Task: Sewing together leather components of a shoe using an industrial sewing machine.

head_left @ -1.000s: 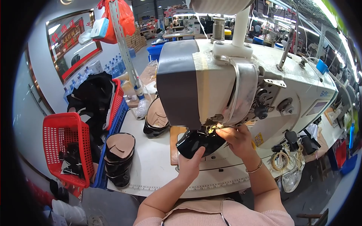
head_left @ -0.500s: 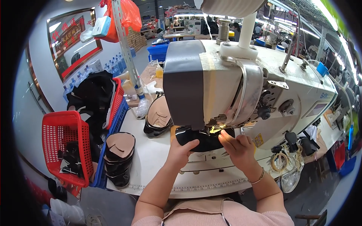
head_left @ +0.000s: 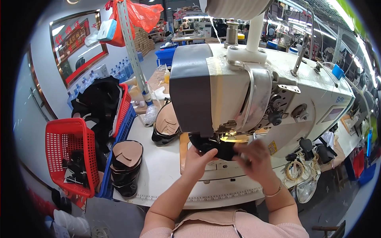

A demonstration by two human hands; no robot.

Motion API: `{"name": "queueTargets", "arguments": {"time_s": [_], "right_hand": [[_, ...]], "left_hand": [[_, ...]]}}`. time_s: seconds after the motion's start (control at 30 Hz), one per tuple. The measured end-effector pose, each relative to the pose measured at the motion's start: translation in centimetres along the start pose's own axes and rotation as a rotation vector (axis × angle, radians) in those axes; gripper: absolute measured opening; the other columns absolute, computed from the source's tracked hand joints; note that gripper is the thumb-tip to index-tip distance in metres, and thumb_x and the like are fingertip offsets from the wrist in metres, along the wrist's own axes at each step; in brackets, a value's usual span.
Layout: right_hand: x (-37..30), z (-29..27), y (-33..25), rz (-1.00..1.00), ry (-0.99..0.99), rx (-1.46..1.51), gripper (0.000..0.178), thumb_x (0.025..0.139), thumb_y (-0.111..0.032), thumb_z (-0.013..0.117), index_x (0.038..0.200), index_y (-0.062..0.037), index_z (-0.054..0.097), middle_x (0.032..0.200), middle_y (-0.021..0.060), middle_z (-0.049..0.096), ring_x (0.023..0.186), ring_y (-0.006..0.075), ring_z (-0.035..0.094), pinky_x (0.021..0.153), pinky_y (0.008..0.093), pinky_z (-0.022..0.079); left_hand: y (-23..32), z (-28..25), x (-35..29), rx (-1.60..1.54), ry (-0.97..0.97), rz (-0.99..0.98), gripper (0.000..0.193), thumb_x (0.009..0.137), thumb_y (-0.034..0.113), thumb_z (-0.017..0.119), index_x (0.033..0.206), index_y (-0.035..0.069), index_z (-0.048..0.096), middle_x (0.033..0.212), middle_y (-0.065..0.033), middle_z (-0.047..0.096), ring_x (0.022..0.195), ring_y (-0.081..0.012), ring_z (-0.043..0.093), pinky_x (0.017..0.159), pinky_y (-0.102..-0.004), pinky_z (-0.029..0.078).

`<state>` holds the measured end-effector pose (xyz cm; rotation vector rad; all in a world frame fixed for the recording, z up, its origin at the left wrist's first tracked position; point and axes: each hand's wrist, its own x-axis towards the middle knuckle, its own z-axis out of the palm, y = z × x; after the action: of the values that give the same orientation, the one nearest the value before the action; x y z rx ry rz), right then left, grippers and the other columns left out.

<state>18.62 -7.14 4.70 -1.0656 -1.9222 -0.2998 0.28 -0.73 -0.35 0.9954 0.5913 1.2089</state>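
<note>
A black shoe upper piece (head_left: 224,152) lies under the needle area of the sewing machine (head_left: 232,91), its surface now dull and bent. My left hand (head_left: 194,163) grips its near left side, thumb on top and fingers underneath. At the right end of the piece is my right hand (head_left: 257,159), fingers curled and smeared by motion; whether they pinch the edge cannot be made out. The machine head hides the far part of the piece.
Left of the machine stand stacked black shoe uppers with beige linings (head_left: 127,154), with another stack (head_left: 166,121) farther back. A red basket (head_left: 70,125) holds black pieces beside a blue crate (head_left: 127,119). Coiled cords (head_left: 294,170) hang at the right table edge.
The black piece has turned and bent, its glossy face no longer showing. My left hand has shifted slightly right; my right hand has moved lower and right, away from the needle.
</note>
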Motion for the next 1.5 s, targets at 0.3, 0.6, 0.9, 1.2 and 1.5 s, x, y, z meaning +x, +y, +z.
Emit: {"name": "queueTargets", "arguments": {"time_s": [0.3, 0.6, 0.9, 1.2, 1.5], "right_hand": [[-1.7, 2.2, 1.8, 0.46, -0.094, 0.399, 0.008, 0.077, -0.006, 0.068, 0.08, -0.0034, 0.061, 0.063, 0.0007, 0.055, 0.052, 0.0043, 0.048, 0.048, 0.0196, 0.038], [-1.6, 2.7, 1.1, 0.476, -0.175, 0.41, 0.013, 0.077, -0.01, 0.068, 0.077, -0.0021, 0.058, 0.062, 0.0088, 0.055, 0.049, 0.0153, 0.052, 0.047, 0.0258, 0.041], [-1.5, 2.6, 0.5, 0.446, -0.15, 0.41, 0.011, 0.077, -0.005, 0.068, 0.076, -0.0001, 0.057, 0.056, 0.0003, 0.054, 0.049, 0.0029, 0.044, 0.045, 0.0195, 0.036], [-1.5, 2.8, 0.4, 0.497, -0.142, 0.49, 0.011, 0.078, -0.008, 0.066, 0.083, -0.0018, 0.059, 0.058, -0.0004, 0.053, 0.052, 0.0043, 0.045, 0.047, 0.0197, 0.037], [-2.9, 0.0, 0.5, 0.24, -0.143, 0.218, 0.029, 0.081, -0.003, 0.055, 0.11, -0.0017, 0.056, 0.081, 0.0089, 0.05, 0.064, 0.0225, 0.051, 0.059, 0.0286, 0.042]], "left_hand": [[-0.2, 0.9, 0.1, 0.173, 0.048, 0.186, 0.044, 0.076, 0.001, 0.067, 0.115, 0.002, 0.047, 0.099, -0.0024, 0.056, 0.085, -0.0067, 0.054, 0.075, -0.0192, 0.044], [1.0, 0.6, 1.4, 0.409, 0.05, 0.216, 0.033, 0.074, 0.003, 0.069, 0.103, 0.002, 0.054, 0.084, 0.0002, 0.059, 0.075, -0.0053, 0.053, 0.066, -0.0185, 0.043], [0.9, 0.5, 1.7, 0.369, 0.049, 0.232, 0.029, 0.073, 0.003, 0.069, 0.099, 0.001, 0.056, 0.081, -0.0004, 0.06, 0.073, -0.0049, 0.053, 0.066, -0.0194, 0.043], [0.6, -0.9, 3.6, 0.121, -0.069, 0.032, 0.028, 0.075, 0.005, 0.067, 0.099, 0.001, 0.055, 0.087, -0.0029, 0.061, 0.077, -0.0072, 0.057, 0.062, -0.0201, 0.044], [-2.8, 1.2, -3.3, -0.187, -0.076, -0.153, 0.031, 0.081, 0.003, 0.063, 0.11, 0.002, 0.052, 0.097, -0.0025, 0.06, 0.084, -0.0077, 0.056, 0.074, -0.0214, 0.046]]}}
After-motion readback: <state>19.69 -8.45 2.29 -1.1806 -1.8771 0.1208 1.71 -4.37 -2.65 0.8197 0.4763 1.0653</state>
